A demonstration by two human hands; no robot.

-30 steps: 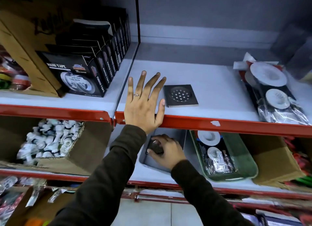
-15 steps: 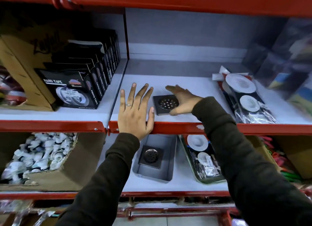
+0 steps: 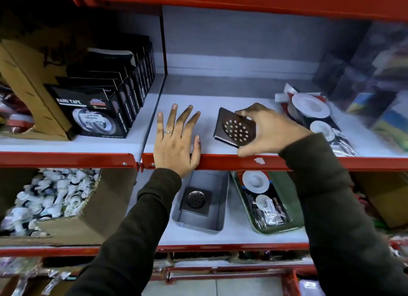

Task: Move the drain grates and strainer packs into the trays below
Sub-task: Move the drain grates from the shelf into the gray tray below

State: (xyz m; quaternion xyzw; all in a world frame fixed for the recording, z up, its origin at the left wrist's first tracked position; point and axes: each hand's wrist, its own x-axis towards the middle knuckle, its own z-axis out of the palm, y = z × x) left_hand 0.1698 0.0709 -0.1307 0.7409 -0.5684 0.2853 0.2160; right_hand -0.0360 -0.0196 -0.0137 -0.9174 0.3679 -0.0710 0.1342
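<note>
Right hand [image 3: 270, 130] grasping a square dark metal drain grate [image 3: 235, 129], tilted, above the red-edged white shelf [image 3: 220, 162]. Left hand [image 3: 176, 141] flat, fingers [image 3: 171, 117] spread, left of that grate. Second grate [image 3: 195, 200] inside grey tray [image 3: 221, 198] below shelf.

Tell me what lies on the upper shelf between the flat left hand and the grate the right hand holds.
Nothing: bare white shelf separates left hand from grate, head view.
</note>
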